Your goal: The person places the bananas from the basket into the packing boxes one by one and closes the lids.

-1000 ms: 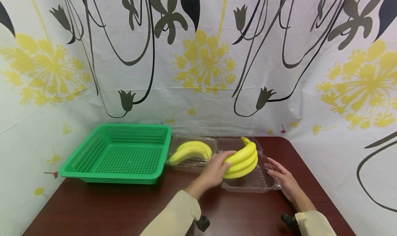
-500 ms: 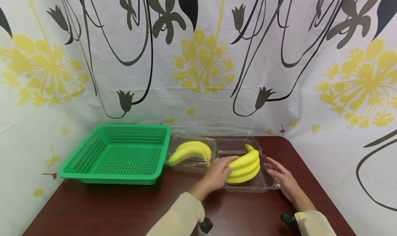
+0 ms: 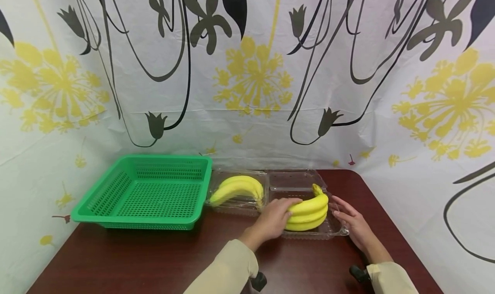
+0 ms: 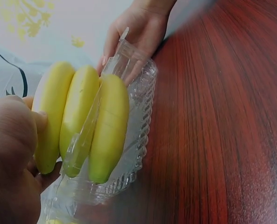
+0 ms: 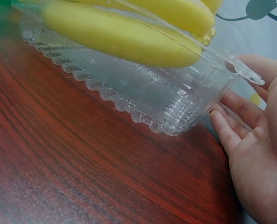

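Bunch of yellow bananas [image 3: 308,214] gripped at its left end by the left hand [image 3: 272,218]; it is held inside the clear plastic container [image 5: 143,88], partly below the rim, stem pointed to the far side; whether the floor is touched cannot be told; right end wall touched by the right hand [image 3: 357,229], fingers relaxed and extended; a second bunch [image 3: 237,188] is held in another clear container [image 3: 236,210] to the left; green basket [image 3: 141,218] seen farther left on the dark red table [image 3: 154,259].
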{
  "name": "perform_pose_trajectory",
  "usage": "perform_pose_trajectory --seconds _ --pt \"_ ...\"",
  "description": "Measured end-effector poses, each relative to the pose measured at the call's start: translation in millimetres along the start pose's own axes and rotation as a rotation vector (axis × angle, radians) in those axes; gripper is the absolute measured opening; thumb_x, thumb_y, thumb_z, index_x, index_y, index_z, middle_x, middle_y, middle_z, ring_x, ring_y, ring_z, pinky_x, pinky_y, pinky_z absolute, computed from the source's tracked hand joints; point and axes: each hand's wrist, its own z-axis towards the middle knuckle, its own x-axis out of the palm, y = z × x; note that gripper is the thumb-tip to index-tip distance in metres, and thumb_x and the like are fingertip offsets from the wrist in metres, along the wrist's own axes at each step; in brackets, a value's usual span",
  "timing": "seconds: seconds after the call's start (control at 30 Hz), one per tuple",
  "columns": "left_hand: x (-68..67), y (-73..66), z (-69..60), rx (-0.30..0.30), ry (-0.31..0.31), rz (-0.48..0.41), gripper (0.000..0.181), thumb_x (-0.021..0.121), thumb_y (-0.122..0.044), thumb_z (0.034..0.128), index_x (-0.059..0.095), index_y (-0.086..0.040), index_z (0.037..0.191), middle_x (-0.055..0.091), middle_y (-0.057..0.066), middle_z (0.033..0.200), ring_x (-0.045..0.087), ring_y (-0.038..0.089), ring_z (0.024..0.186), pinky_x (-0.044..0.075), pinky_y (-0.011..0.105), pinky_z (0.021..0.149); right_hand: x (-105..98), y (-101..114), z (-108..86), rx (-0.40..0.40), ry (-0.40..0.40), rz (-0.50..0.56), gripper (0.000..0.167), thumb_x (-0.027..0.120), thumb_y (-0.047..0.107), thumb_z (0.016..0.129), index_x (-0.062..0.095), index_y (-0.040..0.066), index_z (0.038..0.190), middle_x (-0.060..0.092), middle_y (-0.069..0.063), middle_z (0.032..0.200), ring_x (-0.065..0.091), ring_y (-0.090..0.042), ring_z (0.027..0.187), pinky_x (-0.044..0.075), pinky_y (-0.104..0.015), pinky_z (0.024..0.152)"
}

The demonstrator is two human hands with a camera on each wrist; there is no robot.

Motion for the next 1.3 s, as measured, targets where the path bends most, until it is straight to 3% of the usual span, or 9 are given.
perform_pose_trajectory --seconds 0.2,0.37,0.7,0.97,1.13,1.3 --pt "-0.4 3.1 -1.0 0.042 0.040 -0.010 0.045 0.053 -0.010 0.0996 0.050 -0.026 0.142 0.057 -0.006 0.133 0.053 0.013 0.118 0.040 0.027 0.099 0 0 -0.4 0.013 -0.014 0.003 0.057 0.051 0.014 0.102 0.026 0.004 0.153 0.057 0.017 0.125 0.054 0.001 0.115 0.044 -0.016 0.091" --pt "1.6 5.0 -0.6 0.069 0.072 0.013 0.044 0.051 -0.008 0.0998 0.050 -0.024 0.141 0.057 -0.005 0.132 0.053 0.013 0.118 0.040 0.025 0.099 0 -1 -0.4 0.003 -0.004 0.028 0.056 0.049 0.012 0.103 0.026 0.003 0.153 0.057 0.011 0.129 0.054 0.001 0.115 0.043 -0.016 0.092" --pt "6.5 4.6 4.0 0.043 0.058 0.076 0.042 0.052 -0.008 0.0994 0.052 -0.021 0.140 0.058 -0.004 0.132 0.054 0.012 0.119 0.041 0.024 0.099 1 -2 -0.5 0.002 0.001 0.006 0.057 0.050 0.015 0.103 0.026 0.004 0.153 0.056 0.012 0.128 0.054 -0.003 0.117 0.043 -0.015 0.092" --pt "7.6 3.1 3.0 0.023 -0.044 0.066 0.042 0.057 -0.004 0.0960 0.058 -0.020 0.135 0.060 -0.005 0.129 0.055 0.011 0.118 0.042 0.023 0.098 0 -2 -0.1 0.019 -0.009 0.012 0.057 0.051 0.015 0.102 0.026 0.005 0.153 0.055 0.005 0.133 0.054 -0.006 0.118 0.043 -0.016 0.092" --pt "10.7 5.2 -0.8 0.004 -0.177 0.132 0.039 0.065 -0.005 0.0912 0.065 -0.023 0.126 0.063 -0.008 0.120 0.056 0.013 0.110 0.044 0.025 0.094 0 -1 -1.1 0.015 -0.001 0.004 0.058 0.050 0.016 0.103 0.026 0.005 0.153 0.053 -0.002 0.137 0.054 -0.004 0.117 0.042 -0.015 0.093" --pt "11.8 8.2 -10.7 -0.027 -0.337 0.113 0.030 0.069 -0.006 0.0869 0.071 -0.021 0.113 0.065 -0.007 0.109 0.056 0.016 0.105 0.046 0.028 0.091 0 -2 -1.2 0.004 -0.003 0.011 0.057 0.050 0.015 0.103 0.027 0.005 0.153 0.056 0.006 0.131 0.055 -0.001 0.115 0.043 -0.015 0.092"
